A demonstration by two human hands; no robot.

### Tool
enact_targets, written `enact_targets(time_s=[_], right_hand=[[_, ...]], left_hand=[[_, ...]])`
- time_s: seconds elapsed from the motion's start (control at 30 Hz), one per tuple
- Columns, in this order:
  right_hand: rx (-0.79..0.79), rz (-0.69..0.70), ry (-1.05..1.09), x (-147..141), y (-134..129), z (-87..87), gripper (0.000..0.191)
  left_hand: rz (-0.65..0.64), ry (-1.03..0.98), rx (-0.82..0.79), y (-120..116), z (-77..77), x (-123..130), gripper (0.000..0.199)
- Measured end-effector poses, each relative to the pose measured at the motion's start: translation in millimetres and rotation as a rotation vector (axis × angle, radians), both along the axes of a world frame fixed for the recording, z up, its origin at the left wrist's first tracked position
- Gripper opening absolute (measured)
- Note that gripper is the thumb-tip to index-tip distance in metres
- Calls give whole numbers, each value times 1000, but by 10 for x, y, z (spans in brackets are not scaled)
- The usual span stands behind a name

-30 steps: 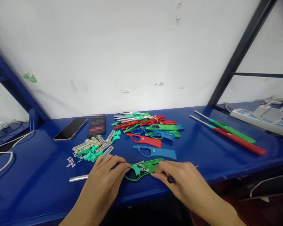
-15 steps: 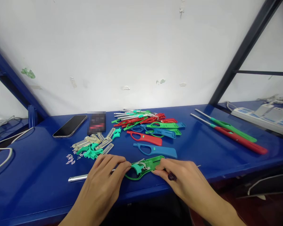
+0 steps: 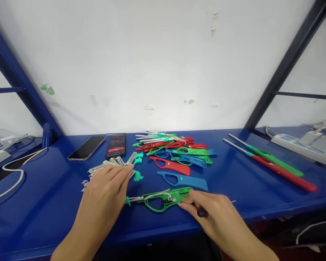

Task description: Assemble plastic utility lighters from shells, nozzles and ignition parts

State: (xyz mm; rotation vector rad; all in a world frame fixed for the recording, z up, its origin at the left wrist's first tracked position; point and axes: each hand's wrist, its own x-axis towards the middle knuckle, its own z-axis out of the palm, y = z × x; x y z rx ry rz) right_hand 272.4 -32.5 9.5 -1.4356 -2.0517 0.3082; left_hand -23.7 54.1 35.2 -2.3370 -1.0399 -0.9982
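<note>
My left hand [image 3: 105,190] is raised above the blue table, its fingers closed in a pinch. A teal trigger [image 3: 138,176] shows at those fingertips. In front of me lies an open green lighter half-shell [image 3: 159,209], with white wires and a small dark part inside. A metal tube [image 3: 136,199] with a teal collar runs from it to the left, partly hidden behind my left hand. My right hand [image 3: 210,208] grips the handle end of the shell. Tucked in the same hand is a screwdriver [image 3: 202,212] with a dark handle, its thin shaft pointing right.
Beyond lie a blue shell [image 3: 190,182], a red shell [image 3: 176,167] and a heap of coloured shells and tubes [image 3: 163,139]. Fuel tanks [image 3: 119,161] and teal triggers lie left, near two phones [image 3: 87,148]. Two long lighters [image 3: 285,173] lie right, near a power strip [image 3: 304,146].
My left hand has moved up and left, away from the green shell. The teal trigger is out of the shell and at my left fingertips. My right hand keeps its grip.
</note>
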Motion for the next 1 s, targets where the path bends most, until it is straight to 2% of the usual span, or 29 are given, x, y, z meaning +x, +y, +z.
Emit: enact_targets(time_s=[0.1, 0.2, 0.3, 0.4, 0.5, 0.7, 1.0], right_hand=[[18, 4, -7, 2, 6, -4, 29], [23, 4, -20, 2, -2, 7, 32], [16, -5, -38, -3, -8, 23, 32], [16, -6, -52, -10, -6, 31, 31], [-3, -13, -61, -17, -2, 40, 29], [-69, -18, -23, -13, -19, 68, 24], [-75, -25, -25, -35, -18, 112, 24]], left_hand=[[3, 12, -28, 77, 12, -9, 30], [-39, 10, -60, -46, -21, 106, 31], [-167, 6, -165, -228, -40, 300, 24], [-302, 35, -297, -315, -42, 459, 21], [-358, 54, -296, -304, -58, 520, 21], [-346, 16, -279, -265, -104, 504, 23], [-321, 2, -244, -291, -116, 513, 21]])
